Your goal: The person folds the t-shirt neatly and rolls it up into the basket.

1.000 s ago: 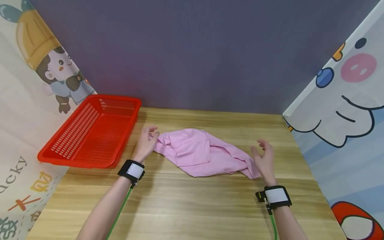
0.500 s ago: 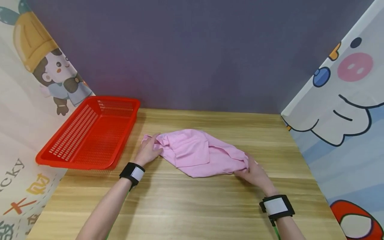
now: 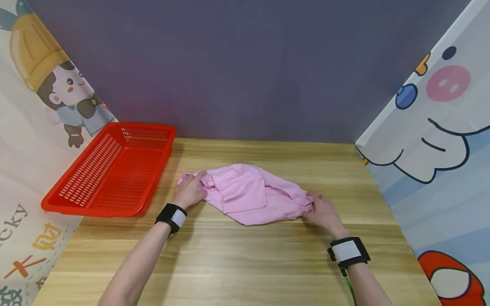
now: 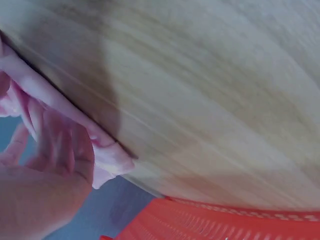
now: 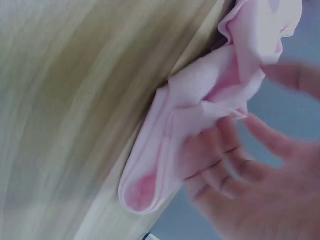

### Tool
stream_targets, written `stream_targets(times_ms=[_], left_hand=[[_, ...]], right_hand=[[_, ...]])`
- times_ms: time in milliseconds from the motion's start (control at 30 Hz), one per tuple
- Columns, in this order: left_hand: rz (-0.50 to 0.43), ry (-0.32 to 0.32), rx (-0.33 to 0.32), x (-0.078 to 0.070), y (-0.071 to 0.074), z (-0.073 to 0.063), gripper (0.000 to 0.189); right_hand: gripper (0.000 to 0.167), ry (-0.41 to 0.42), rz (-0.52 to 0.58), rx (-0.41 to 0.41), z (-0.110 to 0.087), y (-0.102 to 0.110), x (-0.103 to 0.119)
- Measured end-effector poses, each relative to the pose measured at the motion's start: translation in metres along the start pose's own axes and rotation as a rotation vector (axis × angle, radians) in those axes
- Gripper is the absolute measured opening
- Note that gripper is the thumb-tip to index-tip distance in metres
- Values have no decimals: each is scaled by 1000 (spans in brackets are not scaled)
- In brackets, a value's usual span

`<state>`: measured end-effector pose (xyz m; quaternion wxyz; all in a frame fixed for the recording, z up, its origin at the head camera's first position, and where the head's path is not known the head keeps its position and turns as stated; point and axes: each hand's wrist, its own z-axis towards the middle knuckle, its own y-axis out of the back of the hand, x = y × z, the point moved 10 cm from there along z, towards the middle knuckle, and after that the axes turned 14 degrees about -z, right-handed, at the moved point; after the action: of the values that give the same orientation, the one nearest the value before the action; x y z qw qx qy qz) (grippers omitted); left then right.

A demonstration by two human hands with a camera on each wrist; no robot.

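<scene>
A crumpled pink garment (image 3: 245, 191) lies across the middle of the wooden table, with a squarish folded layer on top. At its left end, my left hand (image 3: 189, 192) grips the bunched cloth, thumb on the near side. The left wrist view shows the fingers (image 4: 62, 145) bent in among the folds. My right hand (image 3: 324, 214) holds the other end, thumb and index finger on either side of the gathered fabric. Its remaining fingers (image 5: 207, 160) lie loosely along the cloth in the right wrist view, where a rounded end of the garment (image 5: 142, 192) sticks out below them.
A red perforated plastic basket (image 3: 143, 193) stands to the left, close beside my left hand. Bare wooden table (image 3: 249, 267) shows in front of the garment. A dark grey panel (image 3: 237, 68) closes the back, and printed cartoon sheets (image 3: 448, 123) flank both sides.
Both hands have come down from beside the garment onto its ends. The right hand has moved inward, gathering the right end, while the cloth's middle looks the same.
</scene>
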<state>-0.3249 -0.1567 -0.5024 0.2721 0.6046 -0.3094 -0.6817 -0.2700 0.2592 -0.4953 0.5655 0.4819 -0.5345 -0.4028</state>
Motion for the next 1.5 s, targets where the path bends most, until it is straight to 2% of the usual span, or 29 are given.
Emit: stream_targets(times_ms=[67,133,233,300,367,433,500,567,633,667,700,733,767,833,900,967,1100,1200,1267,1333,1433,1500], left_hand=[[60,20,-37,4,4,1,56],[99,50,-80,9,8,1,46],[98,61,-126,13,13,2,27],[23,56,-117,13,14,3,24],[-150,52,-98,12,16,4,24],[-413,91,-58,11,17,5,29],[-753,152,-30,10,17,7,34],[-1057,255,-26,11,16,6,38],[-1237,339,-75,12,19,5,36],[-1263,344,-119,12,24,6,36],[-1240,351,-167,14,29,7,34],[-1175,345,-206,15,34,6,31],[-1080,325,-233,15,39,6,29],[-842,281,-249,16,45,4,29],[-616,214,-214,15,44,2,41],[-474,149,-141,12,36,0,46],[-275,68,-30,4,19,0,51],[-169,37,20,3,10,1,58],[-155,35,45,3,5,0,59],[-207,37,64,4,1,-1,55],[-401,12,111,-4,-3,-1,44],[-535,-25,156,-15,-4,-1,40]], right_hand=[[64,-3,-61,61,-3,-7,-2],[61,-36,-97,90,-6,-11,-8],[45,-86,-111,40,-8,-8,-18],[36,-92,-83,-23,-6,-1,-23],[31,-102,24,-97,-3,11,-27],[26,-162,220,-171,1,24,-34],[20,-253,532,-236,4,35,-43],[9,-345,899,-332,7,42,-52],[9,-417,1195,-427,8,45,-60],[15,-437,1279,-469,9,46,-63],[21,-447,1311,-500,10,47,-66],[26,-447,1290,-531,10,49,-68],[31,-441,1218,-553,10,50,-70],[36,-414,973,-581,7,51,-71],[36,-375,731,-538,6,48,-65],[34,-309,533,-453,9,41,-55],[36,-169,358,-230,17,21,-37],[45,-55,271,-159,24,10,-28],[52,-2,213,-124,28,4,-24],[58,19,198,-82,33,-3,-22],[68,4,214,-30,40,-10,-21],[68,-7,247,-6,44,-13,-19]])
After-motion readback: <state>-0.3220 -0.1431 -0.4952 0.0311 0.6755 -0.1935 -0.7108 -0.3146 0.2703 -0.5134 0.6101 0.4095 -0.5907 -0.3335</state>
